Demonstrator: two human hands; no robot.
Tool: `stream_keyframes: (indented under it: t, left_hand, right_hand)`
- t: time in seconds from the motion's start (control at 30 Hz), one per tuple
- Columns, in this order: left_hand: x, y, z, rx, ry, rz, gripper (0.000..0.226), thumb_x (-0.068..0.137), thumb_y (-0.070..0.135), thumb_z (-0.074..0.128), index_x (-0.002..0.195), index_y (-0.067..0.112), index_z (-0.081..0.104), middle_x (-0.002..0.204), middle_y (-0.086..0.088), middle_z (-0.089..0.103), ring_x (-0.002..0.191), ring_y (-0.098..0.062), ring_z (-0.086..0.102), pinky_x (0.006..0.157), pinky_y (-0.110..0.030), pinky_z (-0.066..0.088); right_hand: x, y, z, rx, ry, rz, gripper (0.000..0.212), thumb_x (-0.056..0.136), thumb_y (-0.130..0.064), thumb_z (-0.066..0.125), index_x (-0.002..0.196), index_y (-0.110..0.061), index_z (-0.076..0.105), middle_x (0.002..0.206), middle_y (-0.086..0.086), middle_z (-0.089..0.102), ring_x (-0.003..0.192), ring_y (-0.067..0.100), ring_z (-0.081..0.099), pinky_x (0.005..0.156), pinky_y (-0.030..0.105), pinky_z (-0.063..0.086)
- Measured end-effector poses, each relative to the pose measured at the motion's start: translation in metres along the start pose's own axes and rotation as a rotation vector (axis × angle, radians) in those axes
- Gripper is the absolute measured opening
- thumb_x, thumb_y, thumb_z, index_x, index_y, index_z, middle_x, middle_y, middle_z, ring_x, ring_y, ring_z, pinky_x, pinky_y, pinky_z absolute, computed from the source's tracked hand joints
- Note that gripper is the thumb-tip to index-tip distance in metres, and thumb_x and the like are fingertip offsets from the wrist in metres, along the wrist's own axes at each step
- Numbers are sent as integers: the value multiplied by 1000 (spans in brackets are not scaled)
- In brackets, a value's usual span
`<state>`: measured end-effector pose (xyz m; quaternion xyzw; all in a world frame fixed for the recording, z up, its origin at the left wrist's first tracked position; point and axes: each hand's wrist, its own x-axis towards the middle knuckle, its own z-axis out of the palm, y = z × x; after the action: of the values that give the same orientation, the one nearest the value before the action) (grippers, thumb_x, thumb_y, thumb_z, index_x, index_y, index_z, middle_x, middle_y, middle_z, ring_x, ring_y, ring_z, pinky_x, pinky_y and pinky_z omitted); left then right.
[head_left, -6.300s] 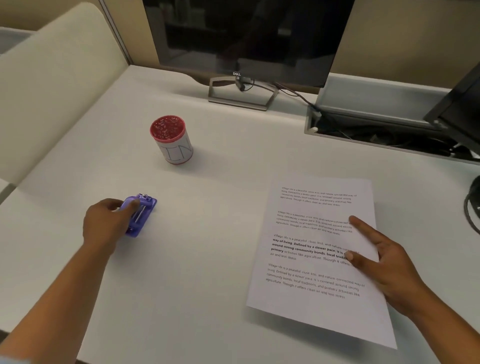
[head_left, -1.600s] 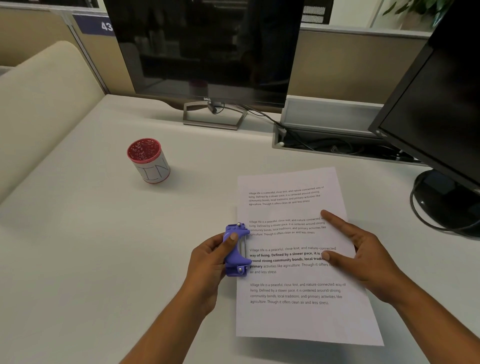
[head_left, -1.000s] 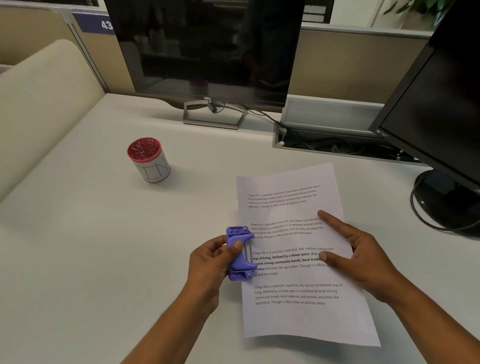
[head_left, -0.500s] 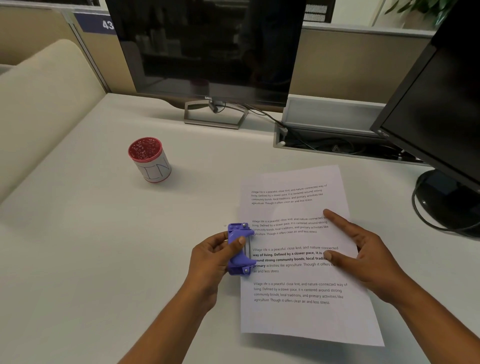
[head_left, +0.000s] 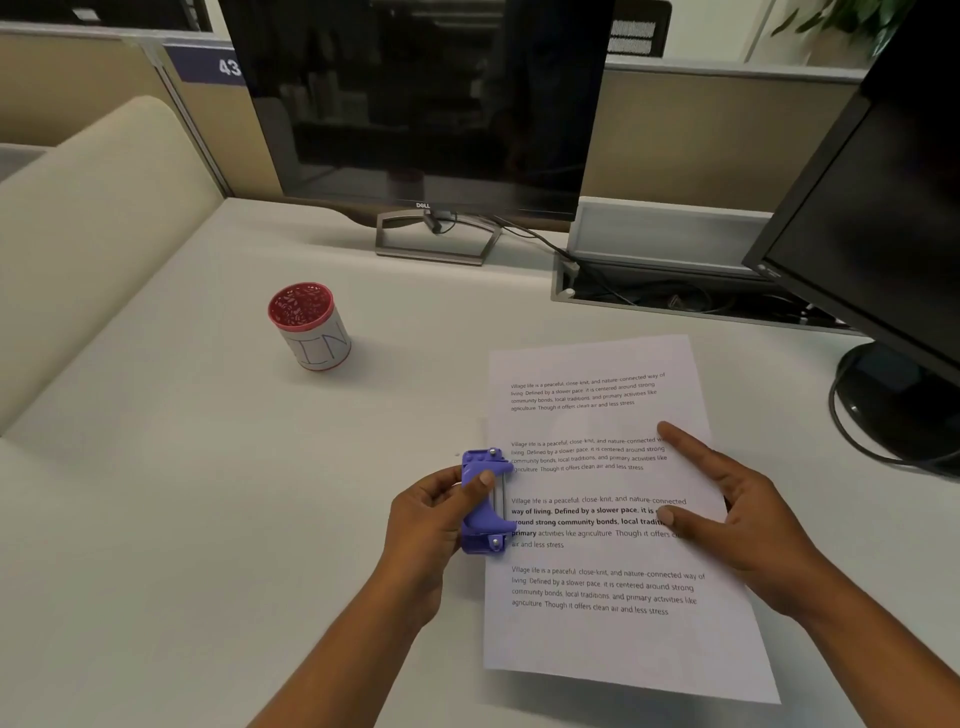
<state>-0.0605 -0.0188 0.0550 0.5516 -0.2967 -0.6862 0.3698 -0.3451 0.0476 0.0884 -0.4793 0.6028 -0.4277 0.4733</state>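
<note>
A printed sheet of paper (head_left: 597, 639) lies flat on the white desk (head_left: 182, 493), right of centre. A small purple hole punch (head_left: 485, 538) sits over the middle of the sheet's left edge. My left hand (head_left: 431, 525) grips the punch, thumb on its top. My right hand (head_left: 737, 525) rests on the right half of the sheet, index finger and thumb stretched flat across the text.
A red-rimmed cup (head_left: 310, 326) stands at the left rear. A Dell monitor (head_left: 415, 104) is at the back, a second monitor (head_left: 883, 234) with its round base and cable at the right. An open cable tray (head_left: 675, 296) runs between them. A beige partition (head_left: 78, 218) borders the left.
My left hand carried the punch from the desk's left side to the paper's left edge. In the last second the sheet shifted slightly and the punch settled on its edge.
</note>
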Motion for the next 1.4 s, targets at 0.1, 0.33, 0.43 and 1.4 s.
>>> stream_keyframes:
  t: [0.1, 0.33, 0.43, 1.4]
  left_hand:
    - [-4, 2, -1, 7, 10, -2, 47, 69, 35, 80, 109, 12, 74, 102, -10, 77, 81, -21, 69, 83, -44, 56]
    - [-14, 8, -9, 26, -1, 29, 45, 68, 38, 79, 106, 14, 75, 92, -3, 79, 75, -17, 70, 81, -41, 57]
    - [-16, 11, -13, 21, -6, 53, 40, 70, 36, 78, 104, 15, 75, 95, -6, 79, 75, -17, 71, 77, -38, 57]
    - [60, 77, -193, 417, 462, 291, 17, 85, 28, 76, 92, 18, 66, 80, -1, 70, 65, -15, 65, 52, -22, 49]
  right_hand:
    - [-4, -1, 0, 34, 8, -7, 73, 67, -20, 81, 126, -56, 58, 127, -32, 62, 116, 2, 63, 93, 30, 54]
    - [-14, -3, -3, 86, 14, 3, 74, 67, -19, 81, 128, -54, 58, 127, -28, 64, 113, 8, 67, 89, 41, 58]
    - [-17, -3, -5, 103, 20, 3, 74, 67, -19, 81, 129, -53, 58, 128, -26, 64, 113, 11, 67, 89, 44, 58]
    - [-29, 40, -49, -126, 95, -17, 93, 60, -56, 86, 142, -47, 46, 134, -26, 60, 110, -3, 65, 76, 41, 60]
